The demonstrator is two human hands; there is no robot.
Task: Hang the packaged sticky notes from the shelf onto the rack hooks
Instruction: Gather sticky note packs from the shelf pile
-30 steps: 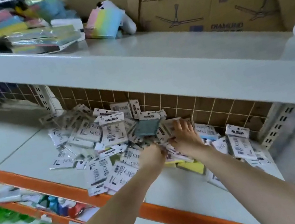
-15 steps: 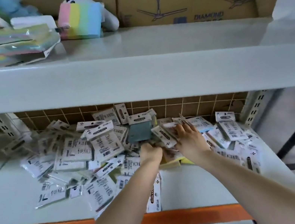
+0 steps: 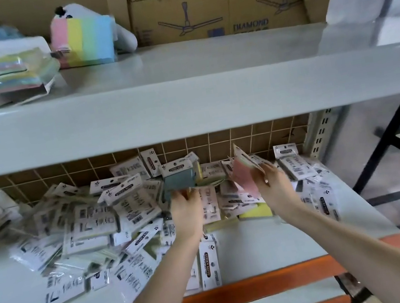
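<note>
Pink pack (image 3: 245, 179) is up off the pile (image 3: 94, 223) on the shelf (image 3: 276, 242), pinched in the right hand (image 3: 276, 186). The left hand (image 3: 186, 208) is down in the packs, with its fingers (image 3: 178, 195) curled on a blue pack (image 3: 179, 181). These packs look light, thin and slippery, so the stiff card top is the best place to hold. The upper shelf (image 3: 186, 108) hangs low over both hands. Open room is on the right, by the black frame (image 3: 390, 144).
</note>
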